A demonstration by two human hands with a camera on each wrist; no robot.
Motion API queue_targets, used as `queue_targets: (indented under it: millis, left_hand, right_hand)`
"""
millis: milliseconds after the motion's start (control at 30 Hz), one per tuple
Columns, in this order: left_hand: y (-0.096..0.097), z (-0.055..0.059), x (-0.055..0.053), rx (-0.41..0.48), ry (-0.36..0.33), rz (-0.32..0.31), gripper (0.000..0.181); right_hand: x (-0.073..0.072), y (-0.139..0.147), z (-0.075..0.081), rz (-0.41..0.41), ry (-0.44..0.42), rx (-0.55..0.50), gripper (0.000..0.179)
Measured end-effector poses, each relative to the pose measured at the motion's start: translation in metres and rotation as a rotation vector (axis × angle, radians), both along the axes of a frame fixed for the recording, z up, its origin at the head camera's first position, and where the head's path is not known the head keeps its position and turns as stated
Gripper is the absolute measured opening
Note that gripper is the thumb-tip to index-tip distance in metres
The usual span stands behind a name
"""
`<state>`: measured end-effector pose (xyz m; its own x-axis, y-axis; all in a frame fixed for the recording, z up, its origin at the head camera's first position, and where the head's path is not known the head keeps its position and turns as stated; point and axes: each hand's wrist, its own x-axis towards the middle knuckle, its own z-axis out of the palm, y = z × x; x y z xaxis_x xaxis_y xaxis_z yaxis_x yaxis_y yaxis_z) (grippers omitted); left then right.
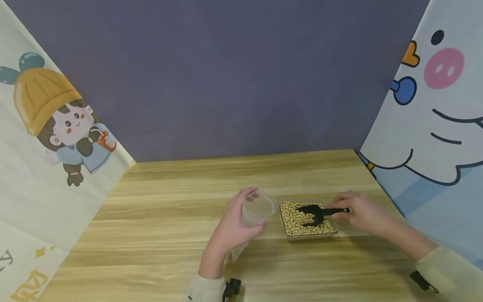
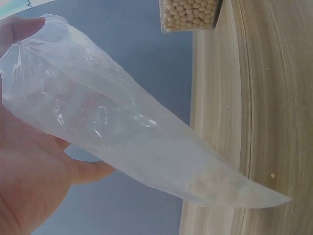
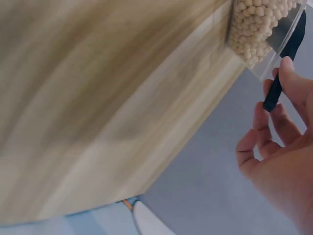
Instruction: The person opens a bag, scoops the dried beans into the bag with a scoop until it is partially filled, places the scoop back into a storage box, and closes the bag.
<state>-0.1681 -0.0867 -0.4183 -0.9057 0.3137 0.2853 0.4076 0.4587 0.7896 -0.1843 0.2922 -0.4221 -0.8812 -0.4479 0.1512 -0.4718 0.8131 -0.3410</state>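
My left hand [image 1: 230, 226] holds a clear plastic cone-shaped bag [image 2: 122, 117] by its wide mouth, which gapes toward the container. In the left wrist view the bag tapers to a point, with several pale beans [image 2: 222, 188] lying in the tip. Between the thumb and fingers of my right hand [image 1: 362, 213] is the handle of a small black scoop [image 1: 318, 214]. The scoop's blade rests among soybeans [image 1: 293, 220] in a clear rectangular container [image 1: 311, 238]. In the right wrist view, part of the scoop lies outside the frame.
The container stands on a wood-grain table [image 1: 158, 226], right of the bag. A dark grey-blue panel [image 1: 226, 84] rises behind the table. Cartoon-printed sheets flank it, one on the left [image 1: 22, 176] and one on the right [image 1: 468, 138].
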Motion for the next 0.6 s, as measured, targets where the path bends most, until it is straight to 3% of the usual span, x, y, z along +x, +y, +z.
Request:
queue_targets:
  millis: [433,600]
  left_hand:
    - [0.002,-0.002,-0.002,0.019,0.001,-0.012,0.091]
    - [0.004,-0.004,-0.003,-0.002,0.002,-0.016,0.09]
  right_hand:
    - [0.001,0.033,-0.017,-0.144,-0.043,-0.165,0.031]
    - [0.0,0.035,-0.003,-0.122,0.005,-0.206,0.029]
